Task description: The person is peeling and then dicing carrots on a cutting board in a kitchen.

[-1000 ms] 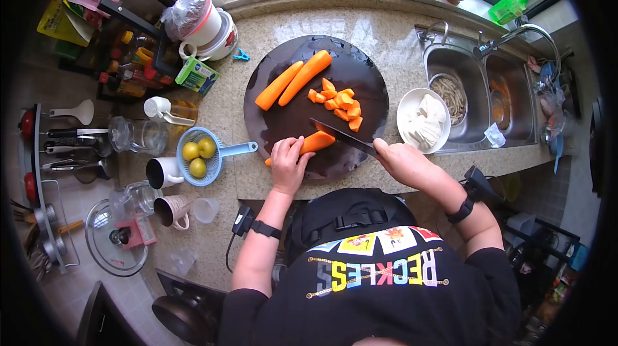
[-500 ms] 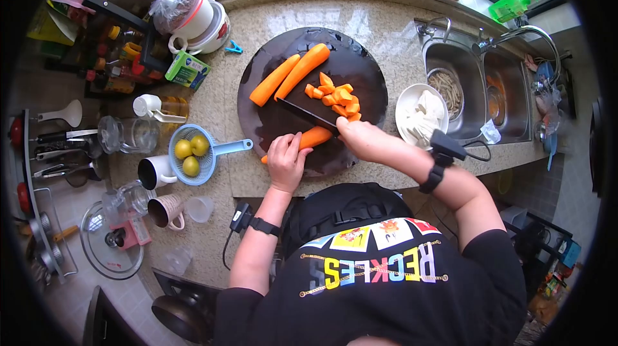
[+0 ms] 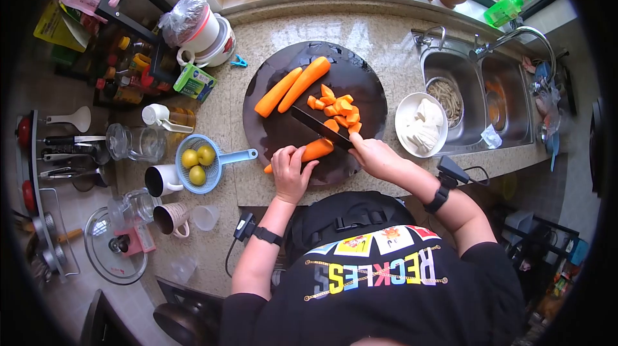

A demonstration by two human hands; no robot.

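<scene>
A round dark cutting board (image 3: 273,133) lies on the counter. My right hand (image 3: 375,158) is wrapped around the handle of a dark-bladed knife (image 3: 315,122), held over the board. Its blade stands between a partly cut carrot (image 3: 318,149) and a pile of carrot chunks (image 3: 336,108). My left hand (image 3: 291,173) presses that carrot to the board, fingers curled over it. Two whole peeled carrots (image 3: 305,84) rest side by side farther back on the board.
Right of the board is a white bowl (image 3: 404,128) of white pieces, then a double sink (image 3: 450,63). A blue strainer (image 3: 215,177) with yellow-green fruit, mugs (image 3: 168,218) and a glass jar (image 3: 140,142) stand at left. A white pot (image 3: 222,46) stands behind.
The knife has moved a little away from the carrot's cut end, and a fresh carrot piece now shows by the blade. The left hand still holds the carrot. The whole view has shifted slightly.
</scene>
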